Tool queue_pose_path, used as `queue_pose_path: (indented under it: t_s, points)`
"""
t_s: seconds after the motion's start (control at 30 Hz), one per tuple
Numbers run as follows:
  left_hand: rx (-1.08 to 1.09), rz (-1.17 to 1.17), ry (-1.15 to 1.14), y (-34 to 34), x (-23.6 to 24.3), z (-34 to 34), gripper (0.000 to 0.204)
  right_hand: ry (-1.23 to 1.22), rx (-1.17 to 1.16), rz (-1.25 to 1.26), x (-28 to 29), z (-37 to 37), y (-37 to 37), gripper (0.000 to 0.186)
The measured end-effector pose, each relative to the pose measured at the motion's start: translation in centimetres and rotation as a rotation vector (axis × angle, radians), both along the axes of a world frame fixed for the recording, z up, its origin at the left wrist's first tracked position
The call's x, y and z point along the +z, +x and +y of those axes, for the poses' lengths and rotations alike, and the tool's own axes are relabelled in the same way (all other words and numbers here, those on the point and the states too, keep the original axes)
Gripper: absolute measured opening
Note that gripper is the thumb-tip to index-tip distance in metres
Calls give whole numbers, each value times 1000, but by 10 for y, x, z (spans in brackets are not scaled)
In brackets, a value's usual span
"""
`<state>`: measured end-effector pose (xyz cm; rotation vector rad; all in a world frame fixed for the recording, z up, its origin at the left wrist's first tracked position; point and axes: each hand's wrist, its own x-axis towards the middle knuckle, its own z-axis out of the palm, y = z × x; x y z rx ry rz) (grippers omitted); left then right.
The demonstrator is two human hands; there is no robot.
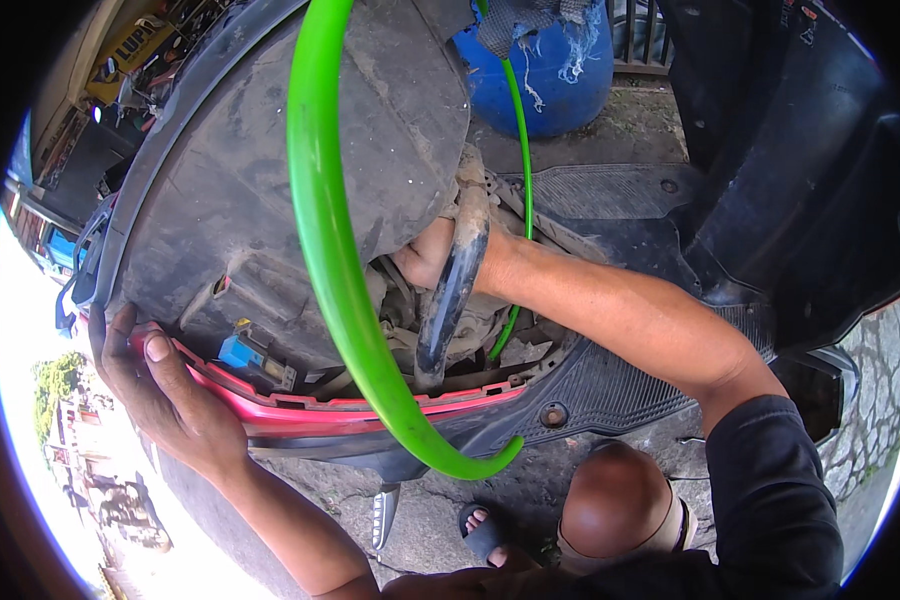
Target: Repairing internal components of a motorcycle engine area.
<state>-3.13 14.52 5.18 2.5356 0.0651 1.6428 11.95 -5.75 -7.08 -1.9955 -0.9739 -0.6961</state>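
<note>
Head view: red panel [290, 414] in grip of left hand [173, 408], black tube [450, 300] across right hand [426, 254], its hold unclear.

- The red panel [320, 417]: glossy plastic, by the look of it.
- That bent bar [453, 300]: metal, shiny dark finish, scuffed rough toward its top.
- Green hose [316, 180]: smooth, shiny; rubber or plastic, I can't tell.
- Footboard [630, 392]: matt, ribbed plastic.
- Blue drum [555, 95]: smooth plastic.
- Dark sleeve [775, 485]: matt cloth.

you have cracked grey ground [425, 525] near you, patterned stonework [860, 395] right, a barred railing [642, 67] far off, green foliage [58, 378] in glaring daylight [20, 310] left.
</note>
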Motion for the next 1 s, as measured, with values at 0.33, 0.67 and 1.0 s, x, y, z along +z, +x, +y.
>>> queue_pose_path:
  t_s: [0.33,0.67,1.0]
  points:
    - [2,-1,17,-4,1,0,33,-59,47,153,-2,3,2,28]
    - [16,-14,13,-2,2,-3,33,-100,124,-199,3,-12,5,29]
    - [12,-9,35,0,-1,2,34,-219,131,195,10,-13,-1,27]
